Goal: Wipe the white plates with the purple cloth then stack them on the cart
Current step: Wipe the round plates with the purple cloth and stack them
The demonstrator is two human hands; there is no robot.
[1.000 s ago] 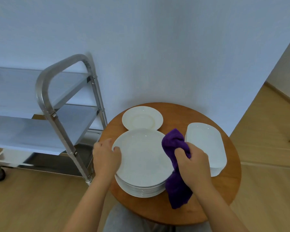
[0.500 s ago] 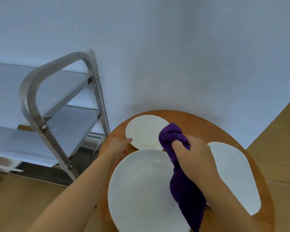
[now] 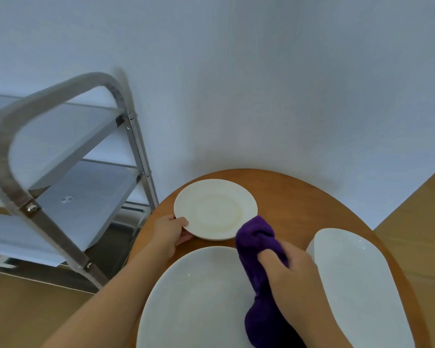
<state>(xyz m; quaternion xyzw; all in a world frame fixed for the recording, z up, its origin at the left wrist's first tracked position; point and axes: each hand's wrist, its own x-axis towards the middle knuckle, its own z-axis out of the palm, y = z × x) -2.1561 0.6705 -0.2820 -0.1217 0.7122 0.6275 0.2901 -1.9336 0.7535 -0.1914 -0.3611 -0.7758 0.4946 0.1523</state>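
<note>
Nearest the camera: big round plate (image 3: pixel 199 297) sits at the table's near edge, whether it tops a stack can't be told from this angle. Right hand (image 3: pixel 294 280) has its fingers curled round the purple cloth (image 3: pixel 259 249), bunched, its tail hanging across the big plate's right side, its upper end just touching the small plate's near-right rim. To the right, an oval plate (image 3: pixel 357 280) on what looks like a stack of its kind, well apart from either hand. Further out, left hand (image 3: pixel 170 234) pinches the near-left rim of the small round plate (image 3: pixel 215 209), thumb on top, fingers under the edge; plate appears flat on the round wooden table (image 3: pixel 299 199). Far left, the steel cart (image 3: pixel 60 187), shelves bare where visible, so no stacking done yet as far as I can see. Read: step in hand is picking up the small plate for wiping. Next move needs the left hand to lift and tilt it toward the cloth, the right to sweep the face and rim, then a carry left to a cart shelf. Rim pinch is shallow; watch for slip on lift.
</note>
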